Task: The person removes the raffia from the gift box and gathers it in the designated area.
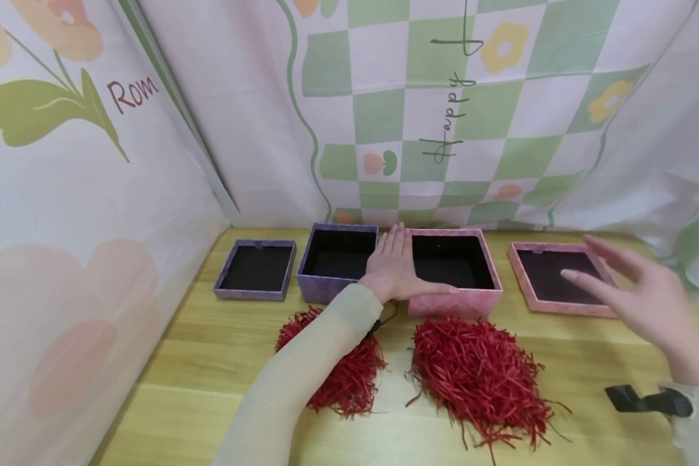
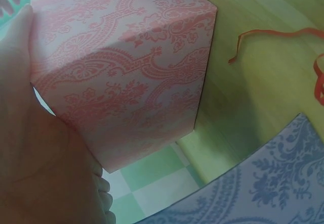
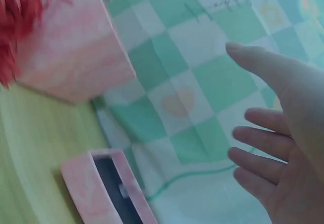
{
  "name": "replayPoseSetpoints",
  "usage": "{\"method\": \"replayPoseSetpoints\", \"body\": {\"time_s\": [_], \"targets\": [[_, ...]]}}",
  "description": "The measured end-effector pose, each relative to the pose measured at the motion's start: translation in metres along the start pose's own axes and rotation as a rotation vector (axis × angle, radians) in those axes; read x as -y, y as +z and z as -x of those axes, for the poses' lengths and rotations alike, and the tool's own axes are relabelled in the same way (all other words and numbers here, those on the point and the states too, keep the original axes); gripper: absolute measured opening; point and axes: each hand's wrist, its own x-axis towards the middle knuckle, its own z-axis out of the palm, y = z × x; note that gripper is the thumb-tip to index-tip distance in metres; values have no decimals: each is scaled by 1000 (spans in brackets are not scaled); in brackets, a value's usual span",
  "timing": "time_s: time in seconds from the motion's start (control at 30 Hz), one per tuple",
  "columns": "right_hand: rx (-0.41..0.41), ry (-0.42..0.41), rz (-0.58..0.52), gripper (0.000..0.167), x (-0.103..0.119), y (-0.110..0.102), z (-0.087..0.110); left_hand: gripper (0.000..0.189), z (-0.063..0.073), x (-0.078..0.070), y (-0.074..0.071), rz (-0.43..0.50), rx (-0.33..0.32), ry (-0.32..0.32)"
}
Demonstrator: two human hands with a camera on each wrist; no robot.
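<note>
My left hand (image 1: 395,268) lies against the left side of the pink patterned box (image 1: 457,303), fingers straight and pointing to the back, thumb stretched along its front rim. In the left wrist view the palm meets the corner of that pink box (image 2: 136,77). The box is black inside, its top uncovered. Over the pink lid (image 1: 550,305) at the right, my right hand (image 1: 646,291) hovers with thumb and fingers apart and nothing between them. Left of my left hand stands the purple box (image 1: 326,287), also uncovered; my hand hides its right front corner.
Two heaps of red shredded paper lie in front of the boxes: a right heap (image 1: 477,378) and a left heap (image 1: 349,382), partly behind my left sleeve. A purple lid (image 1: 255,294) rests at the far left of the wooden table (image 1: 169,401). Printed curtains (image 1: 378,116) hang behind.
</note>
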Motion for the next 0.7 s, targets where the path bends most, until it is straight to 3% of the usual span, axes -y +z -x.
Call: {"method": "replayPoseSetpoints", "body": {"time_s": [0.17,0.33,0.47,0.57,0.7], "targets": [[-8,11,145,93,-7,-9,-21,138,6,-1,-2,-11,-36,9],[27,-126,300,107,-24,-7,-37,138,7,-3,-3,-29,-25,14],[71,-245,496,112,-46,2,-45,138,7,-4,-5,-42,-16,20],[107,-266,584,110,-60,12,-46,137,7,-4,-7,-41,-17,24],[157,-215,571,107,-71,23,-41,136,8,-1,-10,-13,-37,40]]}}
